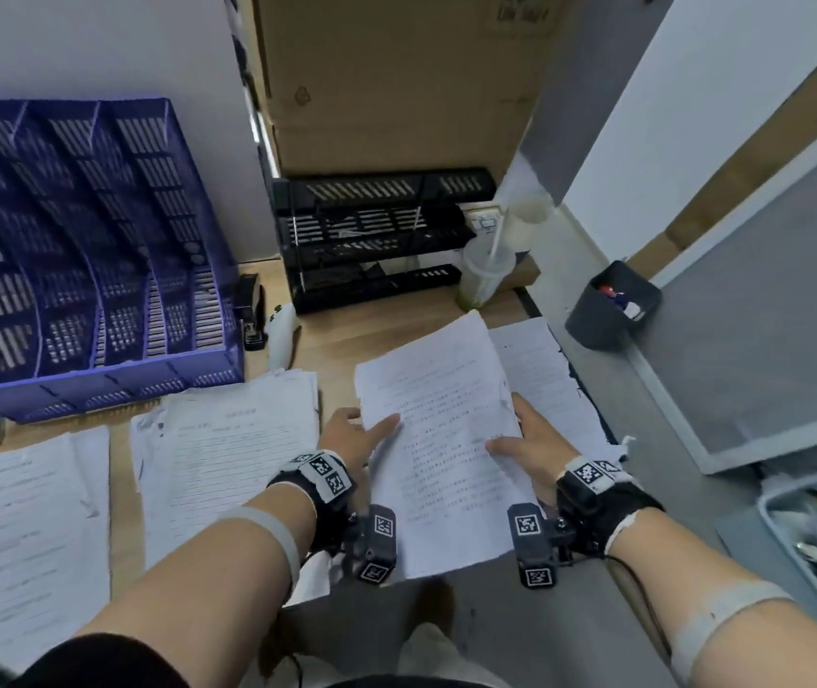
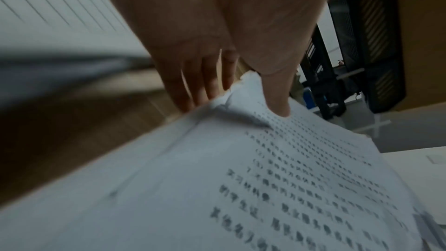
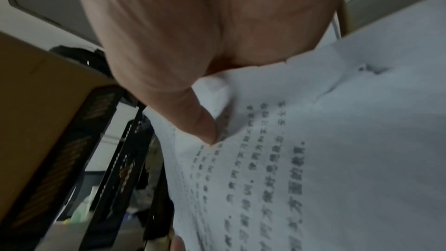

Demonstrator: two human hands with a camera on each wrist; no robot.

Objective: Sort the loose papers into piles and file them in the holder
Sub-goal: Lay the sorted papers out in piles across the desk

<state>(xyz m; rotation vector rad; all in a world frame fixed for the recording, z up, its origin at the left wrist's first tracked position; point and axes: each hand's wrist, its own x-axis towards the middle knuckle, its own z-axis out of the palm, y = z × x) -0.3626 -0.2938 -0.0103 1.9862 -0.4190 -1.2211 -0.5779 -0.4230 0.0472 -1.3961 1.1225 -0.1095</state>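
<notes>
Across the wooden desk (image 1: 327,350), two white paper piles (image 1: 227,439) are lying sorted; both hands, left hand (image 1: 354,432) and right hand (image 1: 528,441), are pinching a printed white sheet (image 1: 441,439) by its edges above the desk; the blue slotted plastic holder (image 1: 93,260) is standing empty, so filing seems not yet begun.

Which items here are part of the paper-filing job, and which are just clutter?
Job:
- printed sheets, pinched by left hand and right hand
- lined-paper pile
- paper pile at far left
- sheets under the held ones
- blue file holder

Lying about:
- black tray rack
- stapler
- plastic cup with straw
- dark pen pot
- cardboard box
</notes>
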